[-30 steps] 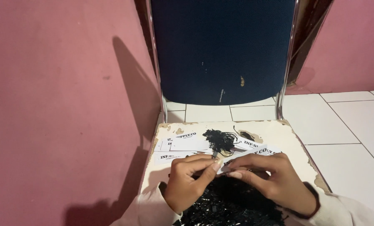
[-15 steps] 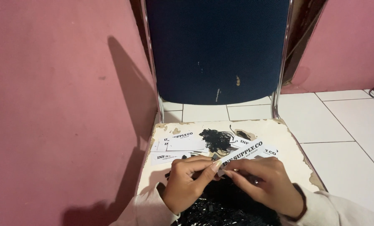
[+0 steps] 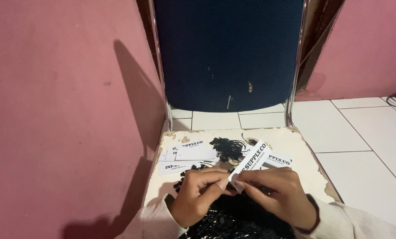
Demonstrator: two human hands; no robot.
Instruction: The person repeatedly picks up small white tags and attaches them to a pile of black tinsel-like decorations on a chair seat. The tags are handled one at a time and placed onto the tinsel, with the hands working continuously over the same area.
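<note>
Both your hands pinch one white card (image 3: pixel 251 160) | left hand (image 3: pixel 199 194), right hand (image 3: pixel 281 195) | card now tilted up higher than before, off the card pile (image 3: pixel 182 156)

Your left hand (image 3: pixel 198 194) and right hand (image 3: pixel 280 194) hid the lower end of the white card (image 3: pixel 251 161), so you couldn't tell how the fingertips gripped it. Below your fingers, the black pile (image 3: pixel 233 221) was cut by the bottom edge — too dark to make out its pieces. Beyond your fingertips, the black tangle (image 3: pixel 228 148) was a blur of threads.
</note>
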